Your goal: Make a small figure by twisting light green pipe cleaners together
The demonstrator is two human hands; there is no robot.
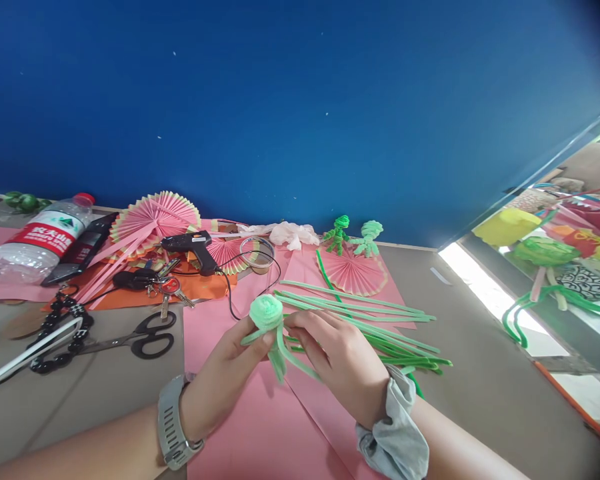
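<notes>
My left hand point(225, 377) pinches a light green pipe-cleaner figure point(267, 313) just under its coiled round head, loose stems hanging below. My right hand point(340, 357) is closed on those stems from the right, fingers curled round them. Both hands hover over pink paper sheets point(260, 427). A bundle of green pipe cleaners point(380, 327) lies just behind my right hand. A grey watch sits on my left wrist, a grey scrunchie on my right.
Black scissors point(145, 337), keys point(167, 288), a black glue gun point(195, 247), pink folded paper fans point(153, 217), a tape ring point(257, 253) and a water bottle point(40, 237) lie left. Two finished green figures point(355, 237) stand by the blue wall. A window ledge with crafts runs right.
</notes>
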